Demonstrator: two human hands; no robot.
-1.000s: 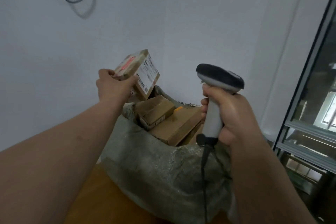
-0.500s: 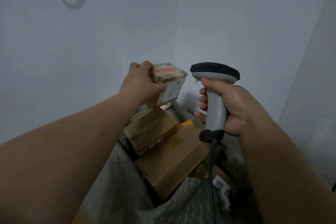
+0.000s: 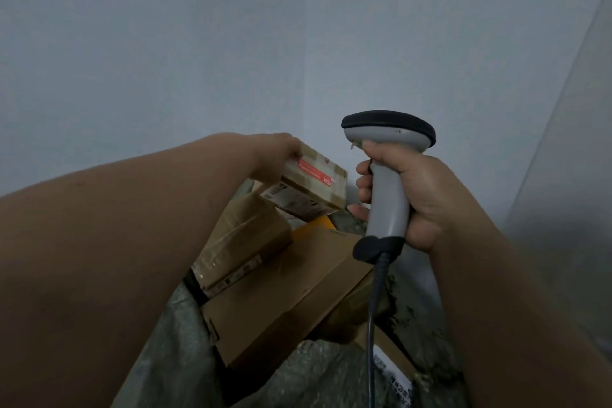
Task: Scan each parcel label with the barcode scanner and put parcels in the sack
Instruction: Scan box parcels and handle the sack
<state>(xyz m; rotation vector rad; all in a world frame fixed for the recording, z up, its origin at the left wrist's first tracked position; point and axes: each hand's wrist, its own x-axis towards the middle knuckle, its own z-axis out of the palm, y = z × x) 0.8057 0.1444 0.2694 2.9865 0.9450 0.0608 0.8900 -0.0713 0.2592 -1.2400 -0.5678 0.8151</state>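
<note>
— Cardboard everywhere. How full is that sack (image 3: pixel 185 364)?

— Well filled, I judge. A taped box (image 3: pixel 245 242) and a long flat box (image 3: pixel 281 301) lie on top in its mouth, with a labelled parcel (image 3: pixel 394 364) lower down at the near right.

— And the one in hand?

— The left hand (image 3: pixel 275 156) grips the small parcel (image 3: pixel 311 187) from its far left side, just above the pile. Its fingers are hidden behind the box, so how they curl I cannot tell, but they carry it. Its red sticker faces up, its white label faces near.

— The scanner?

— The right hand (image 3: pixel 414 195) has all fingers wrapped round the grey barcode scanner (image 3: pixel 387 172) handle, head upright, just right of the parcel, cord hanging down.

— What remains?

— Setting this parcel on the pile. Whether more wait outside the sack is out of view.
</note>
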